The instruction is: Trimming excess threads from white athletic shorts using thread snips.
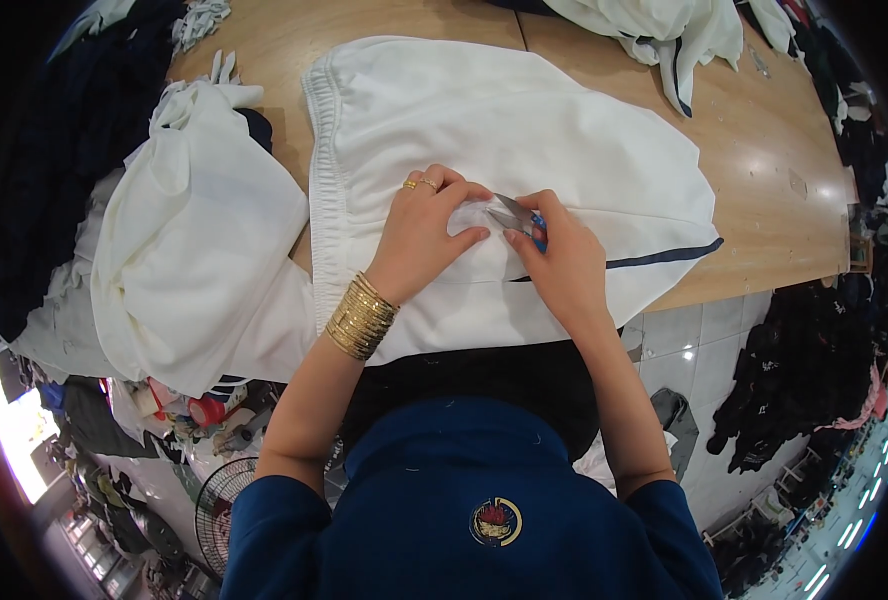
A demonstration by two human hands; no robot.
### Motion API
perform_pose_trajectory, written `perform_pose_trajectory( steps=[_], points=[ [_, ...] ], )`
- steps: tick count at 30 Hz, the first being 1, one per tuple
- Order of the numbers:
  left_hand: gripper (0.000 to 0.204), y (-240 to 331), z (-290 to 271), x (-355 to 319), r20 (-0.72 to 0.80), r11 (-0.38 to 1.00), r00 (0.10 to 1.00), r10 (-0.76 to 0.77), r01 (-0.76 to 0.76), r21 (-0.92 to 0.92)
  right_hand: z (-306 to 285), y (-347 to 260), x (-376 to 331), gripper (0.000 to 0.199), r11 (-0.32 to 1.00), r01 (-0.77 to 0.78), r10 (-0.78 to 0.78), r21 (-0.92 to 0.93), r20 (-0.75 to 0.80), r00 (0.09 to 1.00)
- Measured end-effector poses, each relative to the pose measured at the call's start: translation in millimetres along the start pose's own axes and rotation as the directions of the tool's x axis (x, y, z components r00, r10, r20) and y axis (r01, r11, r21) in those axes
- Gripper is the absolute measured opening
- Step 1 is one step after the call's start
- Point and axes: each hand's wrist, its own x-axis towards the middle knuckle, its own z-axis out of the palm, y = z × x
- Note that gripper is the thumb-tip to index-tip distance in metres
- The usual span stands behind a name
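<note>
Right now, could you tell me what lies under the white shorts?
The white shorts lie on a wooden table, bare around them. The wood directly beneath is covered. Left hand and right hand press on top.

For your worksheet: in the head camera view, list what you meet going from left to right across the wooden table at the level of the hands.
Bunched white garment → left hand pinching white fabric → small blue-handled snips → right hand → navy stripe on the spread white garment → bare wooden table.
</note>
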Motion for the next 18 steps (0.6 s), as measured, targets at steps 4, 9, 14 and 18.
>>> perform_pose_trajectory(
  steps=[4, 9, 14, 18],
  points=[
    [0.03, 1.2, -1.1, 0.0, 0.01, 1.0, 1.0, -0.013, 0.013, 0.001, -2.8, 3.0, 1.2, 0.029, 0.889, -0.268, 0.252, 0.371, 0.092, 0.963],
    [0.03, 2.3, -0.4, 1.3, 0.034, 0.999, 0.999, -0.039, 0.04, -0.026, -7.6, 2.7, 1.8, 0.03, 0.798, -0.323, 0.298, 0.508, 0.134, 0.945],
    [0.01, -1.1, 8.3, 8.2, -0.085, 0.988, 0.99, 0.11, -0.1, 0.118, -11.0, 2.8, -2.1, 0.028, 0.776, -0.332, 0.314, 0.536, 0.128, 0.941],
    [0.009, -1.1, 4.4, 11.2, 0.001, 0.998, 1.0, 0.013, -0.013, 0.067, -10.7, 0.3, -6.5, 0.024, 0.894, -0.269, 0.253, 0.357, 0.091, 0.963]
  ],
)
